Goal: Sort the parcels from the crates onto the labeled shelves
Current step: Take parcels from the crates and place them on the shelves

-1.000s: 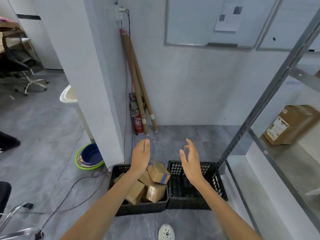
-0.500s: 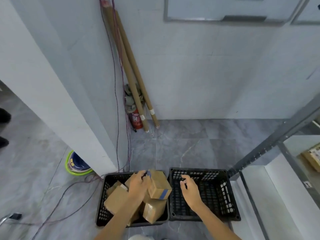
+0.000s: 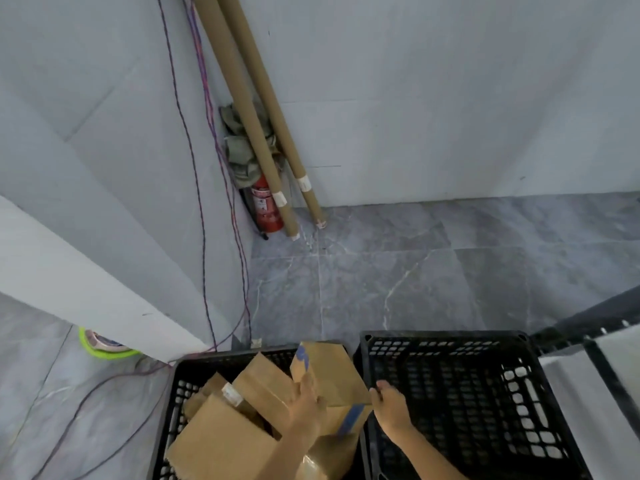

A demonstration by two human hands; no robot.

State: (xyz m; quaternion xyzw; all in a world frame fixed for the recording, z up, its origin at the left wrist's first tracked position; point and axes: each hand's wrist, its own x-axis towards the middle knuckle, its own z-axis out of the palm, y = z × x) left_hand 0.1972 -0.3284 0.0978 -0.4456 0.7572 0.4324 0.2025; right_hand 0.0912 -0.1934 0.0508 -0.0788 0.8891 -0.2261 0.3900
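Observation:
Two black plastic crates stand side by side on the floor at the bottom of the view. The left crate (image 3: pixel 180 386) holds several brown cardboard parcels; the right crate (image 3: pixel 485 393) looks empty. A small parcel with blue tape (image 3: pixel 332 372) sits on top at the left crate's right side. My left hand (image 3: pixel 306 401) grips its left face. My right hand (image 3: pixel 389 407) holds its right edge near the blue tape. A larger parcel (image 3: pixel 221 441) lies lower left in the crate.
White wall panels rise on the left and at the back. Two long cardboard tubes (image 3: pixel 263 133) and a red fire extinguisher (image 3: pixel 266 209) lean in the corner. Cables (image 3: pixel 204 237) run down the wall. A green-rimmed basin (image 3: pixel 104 348) sits left. A metal shelf frame (image 3: pixel 588 320) stands right.
The view has tilted further down and closer to the crates. Both hands came down from mid-air to the taped parcel, and my right hand now holds its right edge.

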